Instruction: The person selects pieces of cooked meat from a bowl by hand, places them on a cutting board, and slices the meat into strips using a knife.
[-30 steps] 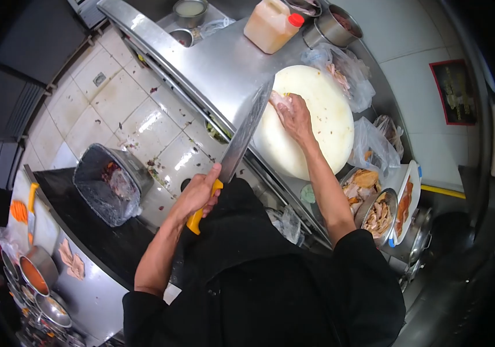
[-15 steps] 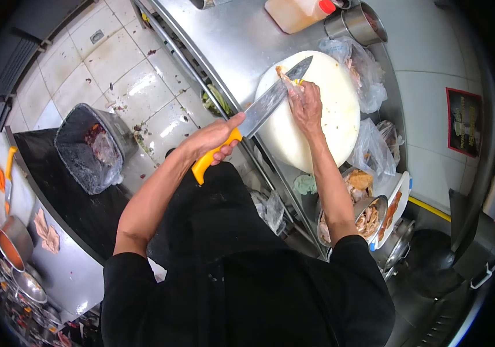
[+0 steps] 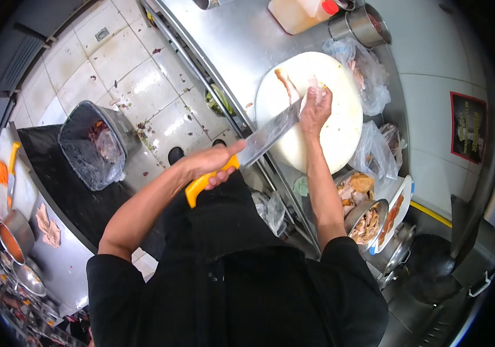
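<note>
My left hand (image 3: 218,165) is closed around the yellow handle of a large knife (image 3: 270,136). Its blade slants up and right over the white round cutting board (image 3: 340,141), the tip close to my right fingers. My right hand (image 3: 315,110) pinches pale meat (image 3: 312,89) on the board, partly hidden by the fingers. A pale strip of meat with a browned edge (image 3: 286,85) lies to the left of that hand, beyond the blade. I cannot tell whether the strip is fully separate from the held meat.
Plastic bags (image 3: 369,75) line the board's right side. Bowls of cooked meat (image 3: 366,225) and a white tray (image 3: 397,211) stand near my right forearm. A red-capped jug (image 3: 299,14) and metal pots (image 3: 363,26) are at the back. A lined bin (image 3: 94,147) stands left.
The knife has come back toward me, its tip dropping from beyond my right hand to beside it. My right hand has shifted slightly right, and the brown-edged strip now shows on the board.
</note>
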Demonstrator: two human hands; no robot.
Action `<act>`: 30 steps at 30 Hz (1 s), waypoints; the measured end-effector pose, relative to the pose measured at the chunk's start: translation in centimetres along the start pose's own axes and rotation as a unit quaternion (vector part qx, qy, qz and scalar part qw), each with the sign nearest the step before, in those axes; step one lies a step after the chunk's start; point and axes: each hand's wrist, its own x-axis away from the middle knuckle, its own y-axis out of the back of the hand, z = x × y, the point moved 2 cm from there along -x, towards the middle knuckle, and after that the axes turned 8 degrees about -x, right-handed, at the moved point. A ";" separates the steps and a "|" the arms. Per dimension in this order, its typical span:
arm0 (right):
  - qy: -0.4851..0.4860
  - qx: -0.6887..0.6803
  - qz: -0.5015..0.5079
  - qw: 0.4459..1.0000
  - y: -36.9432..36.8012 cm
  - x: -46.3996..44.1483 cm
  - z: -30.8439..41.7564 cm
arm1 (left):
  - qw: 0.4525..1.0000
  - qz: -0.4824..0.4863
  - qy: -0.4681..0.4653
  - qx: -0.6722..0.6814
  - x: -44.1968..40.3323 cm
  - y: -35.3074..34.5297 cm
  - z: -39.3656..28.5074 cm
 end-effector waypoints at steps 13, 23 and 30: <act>-0.160 0.075 -0.238 0.955 11.1 -2.2 -4.7 | 0.934 -0.243 -0.004 -0.261 4.6 -2.8 -2.2; 0.027 0.078 0.017 0.996 3.9 3.5 2.0 | 0.754 -0.428 -0.086 -0.490 5.2 -4.8 -7.5; -0.093 0.012 0.028 0.995 2.7 4.0 2.6 | 0.719 -0.493 -0.188 -0.452 6.4 -8.8 -10.8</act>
